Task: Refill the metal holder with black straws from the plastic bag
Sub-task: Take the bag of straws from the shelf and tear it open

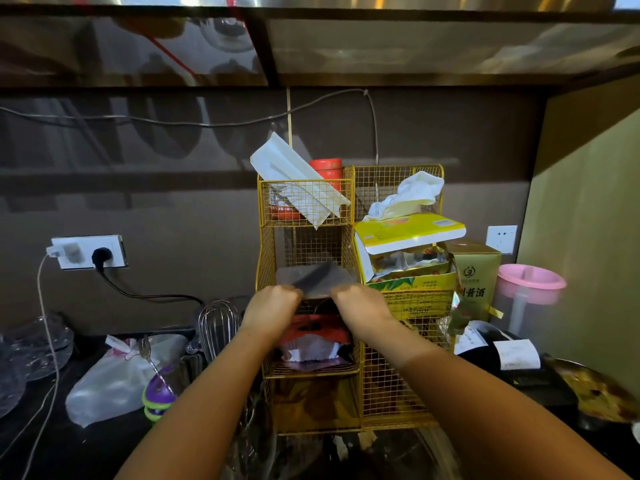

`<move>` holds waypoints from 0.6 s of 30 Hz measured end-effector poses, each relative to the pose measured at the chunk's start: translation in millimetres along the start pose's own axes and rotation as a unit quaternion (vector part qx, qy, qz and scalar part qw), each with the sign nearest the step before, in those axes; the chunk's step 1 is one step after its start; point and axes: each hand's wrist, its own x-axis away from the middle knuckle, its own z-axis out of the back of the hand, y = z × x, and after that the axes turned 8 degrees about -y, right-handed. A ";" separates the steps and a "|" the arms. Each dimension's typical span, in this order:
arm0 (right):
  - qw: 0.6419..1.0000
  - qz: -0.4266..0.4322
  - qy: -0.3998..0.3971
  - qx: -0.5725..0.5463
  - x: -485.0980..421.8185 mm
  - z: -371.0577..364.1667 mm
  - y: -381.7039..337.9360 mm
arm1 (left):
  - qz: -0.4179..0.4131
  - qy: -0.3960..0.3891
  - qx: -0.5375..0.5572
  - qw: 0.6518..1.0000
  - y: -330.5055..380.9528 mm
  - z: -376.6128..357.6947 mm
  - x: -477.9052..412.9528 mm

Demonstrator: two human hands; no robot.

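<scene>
Both hands hold a clear plastic bag (317, 279) with black straws inside, in front of the middle shelf of a yellow wire rack (266, 258). My left hand (272, 308) grips the bag's lower left edge and my right hand (360, 304) its lower right edge. The bag is motion-blurred, so the straws show only as a dark streak. Below the hands, inside the rack, a round dark opening (317, 306) is partly visible; I cannot tell whether it is the metal holder.
The rack's top basket holds white paper-wrapped packs (294, 178) and a red tin (327, 168). Yellow tissue box (408, 230) and snack carton fill the right side. A whisk (218, 327), a plastic bag (114, 379), a wall socket (86, 252) and a pink-lidded jug (530, 289) stand around.
</scene>
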 end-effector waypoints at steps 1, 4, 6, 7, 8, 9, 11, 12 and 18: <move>1.000 0.006 0.009 0.007 4.7 4.8 -1.3 | -0.002 0.002 -0.003 1.000 0.8 5.4 3.0; 0.999 0.025 0.046 0.013 19.9 24.7 -4.2 | -0.018 0.019 -0.016 1.000 1.1 27.8 13.2; 0.997 0.038 0.073 0.013 28.9 40.5 -6.1 | -0.029 0.034 -0.018 0.999 0.4 48.4 21.3; 0.995 0.042 0.087 0.014 33.0 48.2 -7.1 | -0.033 0.043 -0.018 0.998 0.6 60.3 25.9; 0.994 0.045 0.102 0.013 36.6 55.4 -8.4 | -0.038 0.051 -0.019 0.998 0.1 71.7 30.5; 0.992 0.049 0.117 0.011 40.2 62.3 -9.5 | -0.042 0.064 -0.021 0.997 -0.1 83.6 35.5; 0.987 0.055 0.151 0.007 47.9 76.7 -12.8 | -0.049 0.095 -0.022 0.994 -1.4 105.1 45.3; 0.984 0.058 0.171 0.005 51.2 83.8 -14.4 | -0.053 0.115 -0.018 0.992 -2.6 115.2 50.0; 0.962 0.078 0.263 -0.013 64.4 118.3 -31.1 | -0.105 0.232 -0.011 0.967 -13.1 156.7 83.7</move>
